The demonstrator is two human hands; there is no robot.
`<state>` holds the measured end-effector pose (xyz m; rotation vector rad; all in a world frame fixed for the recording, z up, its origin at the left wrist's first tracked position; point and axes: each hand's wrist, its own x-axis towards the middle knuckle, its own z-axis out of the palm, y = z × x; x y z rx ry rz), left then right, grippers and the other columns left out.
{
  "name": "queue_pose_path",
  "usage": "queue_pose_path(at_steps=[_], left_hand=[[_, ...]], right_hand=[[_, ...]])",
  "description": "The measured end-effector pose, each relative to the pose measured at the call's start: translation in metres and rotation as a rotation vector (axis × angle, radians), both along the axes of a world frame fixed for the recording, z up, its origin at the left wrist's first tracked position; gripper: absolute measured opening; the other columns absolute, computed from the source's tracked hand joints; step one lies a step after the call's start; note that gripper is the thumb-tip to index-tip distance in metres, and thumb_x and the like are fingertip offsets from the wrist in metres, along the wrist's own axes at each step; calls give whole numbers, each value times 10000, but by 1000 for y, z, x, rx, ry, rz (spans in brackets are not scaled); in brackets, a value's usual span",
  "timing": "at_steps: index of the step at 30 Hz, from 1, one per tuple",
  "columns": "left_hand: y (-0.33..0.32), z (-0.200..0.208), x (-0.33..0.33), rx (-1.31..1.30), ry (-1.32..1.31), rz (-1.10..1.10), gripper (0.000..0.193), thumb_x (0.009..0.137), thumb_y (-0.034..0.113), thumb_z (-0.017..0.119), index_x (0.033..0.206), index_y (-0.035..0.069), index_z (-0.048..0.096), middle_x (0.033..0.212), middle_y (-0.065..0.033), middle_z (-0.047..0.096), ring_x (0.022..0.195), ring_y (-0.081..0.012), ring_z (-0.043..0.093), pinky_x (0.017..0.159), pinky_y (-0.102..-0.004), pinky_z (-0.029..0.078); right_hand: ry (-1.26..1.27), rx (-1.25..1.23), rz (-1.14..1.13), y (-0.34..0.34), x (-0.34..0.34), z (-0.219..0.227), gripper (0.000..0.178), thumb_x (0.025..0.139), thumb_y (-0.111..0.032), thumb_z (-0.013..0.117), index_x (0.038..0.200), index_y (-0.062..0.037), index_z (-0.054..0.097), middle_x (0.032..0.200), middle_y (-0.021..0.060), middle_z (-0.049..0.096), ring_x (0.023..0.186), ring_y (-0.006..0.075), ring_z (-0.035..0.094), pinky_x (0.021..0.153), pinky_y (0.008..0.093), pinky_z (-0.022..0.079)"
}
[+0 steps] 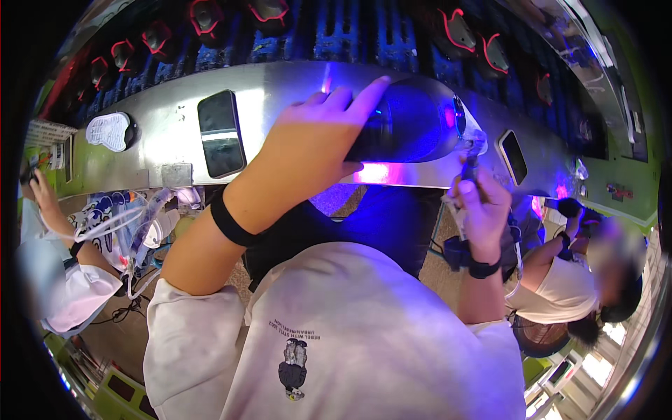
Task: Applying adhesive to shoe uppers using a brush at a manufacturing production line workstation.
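Note:
A dark, rounded object (pixel 413 122) lies on the metal bench, tinted by blue-violet light; its exact kind is hard to make out. My left hand (pixel 322 133) grips its left end, with the thumb on the near side and the fingers reaching over the far side. At its right end, my right hand (pixel 483 203) is closed around a slim, dark-handled tool (pixel 470 168). The tool's pale, translucent tip (pixel 476 143) is close to the object's right end; whether they touch cannot be told.
A phone-like black panel (pixel 221 133) and a white shoe sole (pixel 108 131) lie left on the metal bench (pixel 276 84). Another dark panel (pixel 513 157) is at right. Behind runs a conveyor (pixel 322 35) carrying dark, red-edged shoe parts (pixel 206 17). Co-workers (pixel 560 287) sit on both sides.

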<state>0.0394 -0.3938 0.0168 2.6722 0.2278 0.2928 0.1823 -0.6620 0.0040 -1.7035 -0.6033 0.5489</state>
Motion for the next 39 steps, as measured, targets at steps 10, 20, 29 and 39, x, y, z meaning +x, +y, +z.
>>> queue_pose_path(at_steps=[10,20,29,39], left_hand=[[-20,-9,-45,-452,-144,22,1041,583,371,945,1453,33,485,1174,-236,680,1081,-410,676,947,-468,531],[-47,27,-46,-885,-7,-169,891,688,244,961,1403,-6,492,1231,-84,688,1141,-179,657,1025,-365,507],[-67,32,-34,-1239,126,-78,753,777,178,898,1384,-12,495,1245,-83,655,1157,-179,635,1040,-370,499],[-80,11,-27,-1559,147,96,627,869,235,817,1358,-25,522,1221,-96,655,1100,-183,646,1000,-354,516]], right_hand=[[-113,-38,178,25,19,57,345,926,-57,736,1258,22,688,901,29,694,795,66,604,716,231,476],[-157,-38,316,1,21,85,358,903,-43,748,1251,17,690,1007,70,747,885,96,642,803,259,513],[-172,-55,337,-23,29,63,345,903,-19,728,1244,20,692,984,79,745,868,92,647,797,261,515],[-190,59,265,-48,10,14,324,898,-63,748,1212,6,711,1020,90,756,905,131,661,843,297,519]])
